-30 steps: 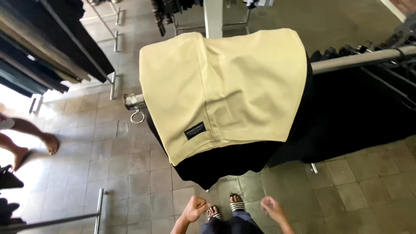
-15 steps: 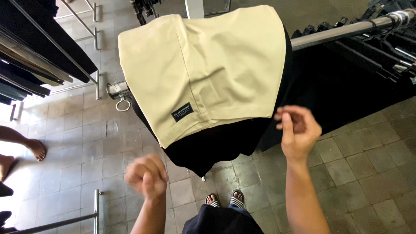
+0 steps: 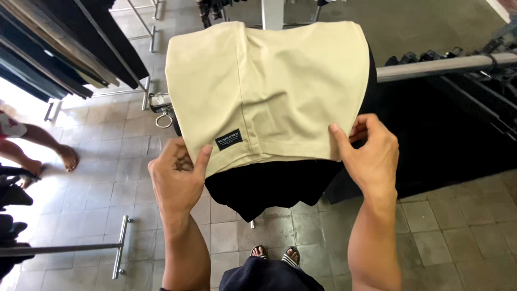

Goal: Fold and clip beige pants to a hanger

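Observation:
A cream-coloured garment (image 3: 269, 91) with a small dark label hangs draped over a metal clothes rail (image 3: 436, 67), on top of a black garment (image 3: 269, 186). My left hand (image 3: 177, 178) pinches the cream garment's lower left corner, thumb beside the label. At the lower right corner, my right hand (image 3: 369, 151) grips the hem between thumb and fingers. Both forearms reach up from the bottom of the view.
Dark clothes hang on racks at the upper left (image 3: 59, 48) and along the rail at right (image 3: 463, 124). Another person's bare legs (image 3: 43, 145) stand at the left edge. A low metal rack bar (image 3: 59, 249) crosses the tiled floor at lower left. My sandalled feet (image 3: 274, 254) show below.
Both hands rose from low by my body to the cream garment and took hold of its lower corners. The view tilted so the garment sits closer and more central.

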